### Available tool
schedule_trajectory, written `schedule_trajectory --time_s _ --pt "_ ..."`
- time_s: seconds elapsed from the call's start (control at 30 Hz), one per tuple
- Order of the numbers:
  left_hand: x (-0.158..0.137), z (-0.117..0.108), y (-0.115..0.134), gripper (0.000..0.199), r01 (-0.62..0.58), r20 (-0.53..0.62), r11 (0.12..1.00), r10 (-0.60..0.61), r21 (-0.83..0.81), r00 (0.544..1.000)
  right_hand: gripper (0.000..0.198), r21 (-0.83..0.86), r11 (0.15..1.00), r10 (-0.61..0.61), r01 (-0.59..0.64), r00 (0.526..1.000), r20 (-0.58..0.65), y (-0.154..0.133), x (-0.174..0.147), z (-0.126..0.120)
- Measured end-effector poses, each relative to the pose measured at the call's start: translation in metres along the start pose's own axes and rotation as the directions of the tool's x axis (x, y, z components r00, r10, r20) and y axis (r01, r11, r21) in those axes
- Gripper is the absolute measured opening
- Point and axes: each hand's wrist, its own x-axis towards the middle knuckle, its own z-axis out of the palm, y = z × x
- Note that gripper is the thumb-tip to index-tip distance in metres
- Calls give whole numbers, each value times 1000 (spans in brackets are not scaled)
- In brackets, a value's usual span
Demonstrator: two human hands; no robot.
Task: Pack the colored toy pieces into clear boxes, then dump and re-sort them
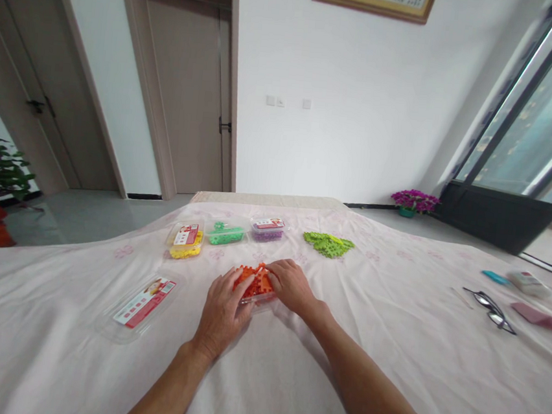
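A clear plastic box heaped with orange toothed plastic pieces [255, 283] sits on the cloth in front of me. My left hand [226, 300] curls around the box's left side, its fingers on the rim and the thumb along the near edge. From the right, my right hand [290, 285] has its bent fingers on an orange piece at the top of the heap. Part of the box is hidden under both hands. A clear lid with a red and white label [144, 302] lies flat at the left.
Behind the hands stand boxes of yellow pieces [185, 242], green pieces [226, 233] and purple pieces [268, 230]. Loose lime-green pieces [328, 244] lie right of them. Far right are eyeglasses [490, 310], a pinkish cloth [537, 316] and a blue item [495, 277].
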Motion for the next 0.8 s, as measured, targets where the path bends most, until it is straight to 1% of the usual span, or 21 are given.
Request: schedule_trajectory --time_s 0.1,0.17,0.27,0.37,0.43,0.53,0.63,0.7,0.8 --pt "0 -3 3 50 -6 23 999 5 44 1000 33 18 1000 9 -8 1000 -27 0 0 -4" --pt "1 -3 4 47 -9 36 998 7 62 999 40 27 999 -18 19 999 -41 -1 1 -7" --pt "1 -4 5 41 -1 42 997 -2 74 999 41 17 997 -82 81 996 34 -4 4 -13" --pt "1 -3 5 35 32 29 996 -35 85 999 33 -79 996 -37 45 994 104 -6 6 -20" --pt "0 -2 4 34 49 19 995 -51 90 999 26 -168 986 2 16 994 107 -7 7 -23" --pt "-1 -1 2 36 45 10 995 -46 88 999 22 -217 976 13 8 996 94 -6 6 -24" --pt "-1 0 1 41 37 -2 997 -37 74 999 23 -191 982 16 -8 999 42 -5 6 -21" --pt "-1 0 1 45 28 -2 998 -28 61 1000 27 -158 987 -2 5 1000 24 -5 6 -19" --pt "-1 0 1 47 -4 21 999 3 44 1000 23 -142 989 -35 46 997 76 -7 5 -17"
